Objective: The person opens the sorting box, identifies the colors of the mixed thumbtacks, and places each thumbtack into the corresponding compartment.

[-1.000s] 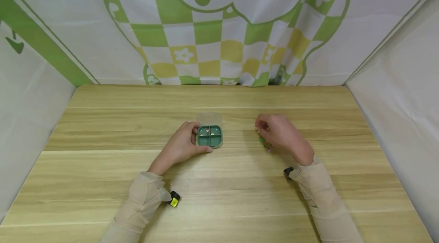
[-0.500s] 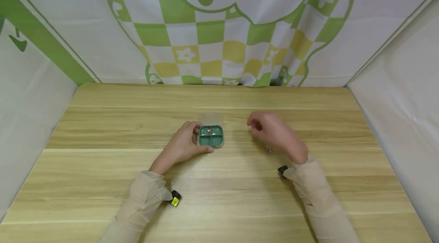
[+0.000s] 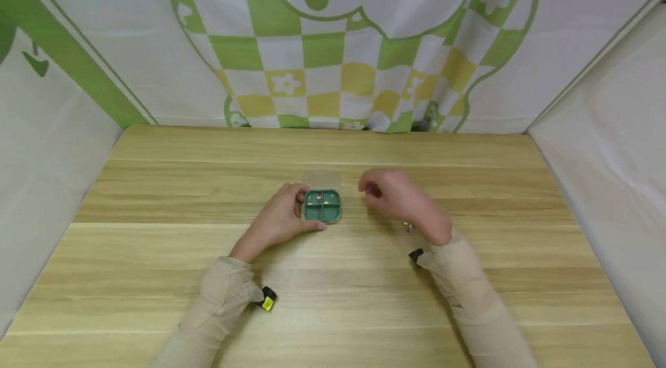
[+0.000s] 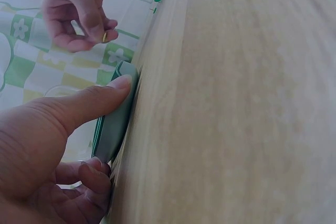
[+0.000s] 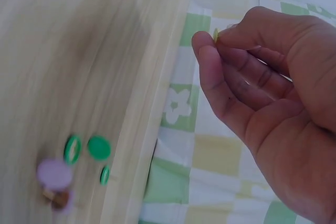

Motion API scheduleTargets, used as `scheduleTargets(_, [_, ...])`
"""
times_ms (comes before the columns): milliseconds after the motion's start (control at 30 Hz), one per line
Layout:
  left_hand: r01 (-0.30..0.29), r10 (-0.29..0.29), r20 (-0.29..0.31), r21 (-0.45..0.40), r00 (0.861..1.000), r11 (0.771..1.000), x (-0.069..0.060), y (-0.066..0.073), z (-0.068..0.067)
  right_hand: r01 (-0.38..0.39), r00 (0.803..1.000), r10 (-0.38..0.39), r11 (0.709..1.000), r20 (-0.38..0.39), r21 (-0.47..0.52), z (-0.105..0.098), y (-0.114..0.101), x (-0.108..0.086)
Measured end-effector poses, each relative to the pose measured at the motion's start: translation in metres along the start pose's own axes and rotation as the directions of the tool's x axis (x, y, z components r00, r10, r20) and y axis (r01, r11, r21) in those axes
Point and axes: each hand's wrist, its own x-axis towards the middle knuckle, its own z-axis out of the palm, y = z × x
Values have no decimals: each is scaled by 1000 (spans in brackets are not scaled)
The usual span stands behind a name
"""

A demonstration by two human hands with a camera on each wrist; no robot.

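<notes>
A green pill box [image 3: 322, 205] with four compartments stands on the table, its clear lid [image 3: 321, 178] tipped back. Small reddish and yellowish pieces show in its far compartments. My left hand [image 3: 281, 215] holds the box from the left, thumb along the near side. Right of the box, my right hand [image 3: 398, 199] is raised above the table. Between thumb and fingertip it pinches a thin yellow disc [image 5: 216, 35], also visible in the left wrist view. Below that hand lie a green disc [image 5: 99, 147], a purple disc [image 5: 54, 173] and green rings [image 5: 72, 149], somewhat blurred.
The wooden table [image 3: 333, 298] ends at a checked green, yellow and white curtain [image 3: 322, 67]. White cloth walls [image 3: 614, 96] stand on both sides. A black band end with a yellow patch [image 3: 267, 302] sticks out from the left sleeve.
My right hand has moved left toward the pill box, away from the loose discs, with the yellow disc pinched. My left hand stays on the box. The head view has shifted slightly.
</notes>
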Motion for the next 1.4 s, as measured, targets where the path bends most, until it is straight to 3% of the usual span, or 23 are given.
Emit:
scheduleTargets(533, [-8, 8, 1, 2, 1000, 1000, -1, -3, 4, 127, 990, -128, 991, 53, 29, 28, -26, 26])
scheduleTargets(833, [-15, 15, 4, 8, 1000, 1000, -2, -4, 4, 106, 993, -105, 994, 53, -17, 40, -35, 36])
scheduleTargets(1400, [-25, 25, -7, 15, 1000, 1000, 1, -1, -1, 74, 997, -72, 994, 25, -85, 39, -35, 40])
